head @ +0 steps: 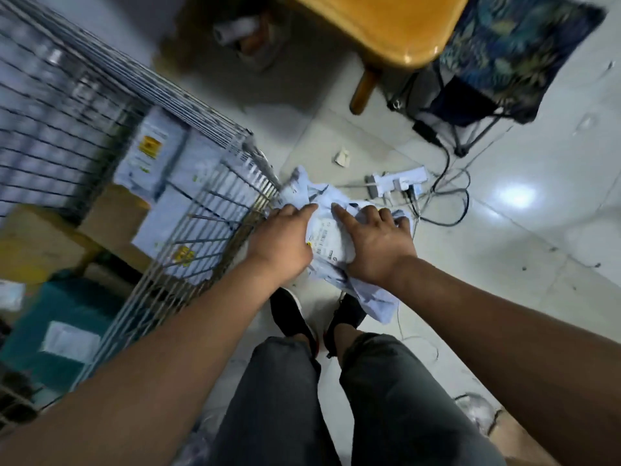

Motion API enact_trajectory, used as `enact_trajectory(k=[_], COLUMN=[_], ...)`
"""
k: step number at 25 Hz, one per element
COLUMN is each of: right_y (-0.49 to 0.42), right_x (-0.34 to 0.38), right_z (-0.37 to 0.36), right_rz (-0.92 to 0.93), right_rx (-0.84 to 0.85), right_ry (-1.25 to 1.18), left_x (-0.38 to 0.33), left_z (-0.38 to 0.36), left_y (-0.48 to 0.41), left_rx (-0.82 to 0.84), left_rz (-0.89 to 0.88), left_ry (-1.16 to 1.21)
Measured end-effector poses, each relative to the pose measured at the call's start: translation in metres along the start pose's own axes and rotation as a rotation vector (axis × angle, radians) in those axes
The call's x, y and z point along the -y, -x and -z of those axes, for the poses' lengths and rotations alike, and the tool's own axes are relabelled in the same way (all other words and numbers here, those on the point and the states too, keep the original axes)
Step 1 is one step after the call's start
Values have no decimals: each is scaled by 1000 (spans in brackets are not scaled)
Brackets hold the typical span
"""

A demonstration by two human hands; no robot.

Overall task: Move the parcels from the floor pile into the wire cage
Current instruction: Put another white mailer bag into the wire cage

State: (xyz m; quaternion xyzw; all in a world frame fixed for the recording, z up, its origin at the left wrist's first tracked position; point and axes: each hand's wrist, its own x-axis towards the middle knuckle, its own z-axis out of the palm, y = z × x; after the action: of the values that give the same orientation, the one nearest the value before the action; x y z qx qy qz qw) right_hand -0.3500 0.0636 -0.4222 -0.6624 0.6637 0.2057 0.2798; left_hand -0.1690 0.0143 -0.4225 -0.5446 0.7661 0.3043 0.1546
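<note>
**Parcel position.** The soft pale-blue parcel (pixel 324 237) is held between both hands, outside the wire cage (pixel 250 146) and just beside its near corner. Its lower end hangs in front of the black shoes (pixel 290 314).

**Left hand** (pixel 285 237). It grips the parcel's left edge. 1 digit lies straight along the upper face; how the others lie cannot be told, as they are hidden.

**Right hand** (pixel 373 243). It grips the right side, with the index finger straight on top and the other 3 fingers curled over the far edge.

**Cage contents.** Pale bags (pixel 161 183), cardboard boxes (pixel 40 240) and a teal parcel (pixel 67 314).

**Surroundings.** A power strip (pixel 400 181) with cables lies on the tiled floor (pixel 537 264), beyond the parcel.
</note>
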Motion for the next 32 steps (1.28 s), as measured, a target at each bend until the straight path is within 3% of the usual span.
enact_trajectory(k=[4, 9, 15, 23, 32], right_y=[52, 93, 91, 10, -149], right_x=[37, 89, 175, 310, 454], right_z=[93, 182, 218, 195, 128], right_rz=[93, 259, 463, 544, 803], right_rx=[-138, -274, -313, -242, -185], right_ry=[71, 161, 295, 383, 606], left_x=[-1, 16, 75, 219, 372], left_z=[74, 127, 133, 95, 43], left_y=[68, 154, 228, 253, 196], left_rx=[-197, -462, -690, -606, -380], left_rz=[-19, 99, 315, 618, 698], left_ry=[117, 340, 570, 529, 376])
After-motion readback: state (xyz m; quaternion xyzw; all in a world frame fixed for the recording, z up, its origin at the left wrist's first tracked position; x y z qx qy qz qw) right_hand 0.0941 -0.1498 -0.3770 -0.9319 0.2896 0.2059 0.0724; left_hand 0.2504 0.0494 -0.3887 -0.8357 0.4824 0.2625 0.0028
